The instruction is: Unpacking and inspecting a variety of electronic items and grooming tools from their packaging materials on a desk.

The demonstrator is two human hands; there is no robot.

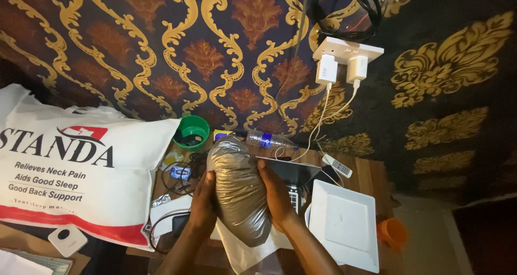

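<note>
Both hands are raised over the cluttered wooden table point(371, 173), pressing a bulging grey plastic bag point(238, 191) between them. The left hand point(203, 204) is flat against the bag's left side, fingers spread upward and wrapped on it. The right hand point(276, 195) grips the opposite side, thumb forward, fingers clamped around the back (their tips are hidden behind the bag). The bag stands roughly upright, its knotted top pointing toward the wall, its rounded bottom sagging between the wrists.

Surroundings: a large white pillow package point(81, 170) with a red stripe lies at the left, leaning onto the table edge. A green bowl point(192, 129) sits near the wall, just beyond the bag. A clear plastic water bottle point(271, 141) lies on its side behind the bag's top. A white square plate point(344, 224) rests on the table to the right of the right forearm, with an orange cup point(392, 233) just past its far edge. A small white remote point(337, 166) lies near the plate. Two white chargers point(342, 68) are plugged into a wall socket, their cables trailing down to the table.
</note>
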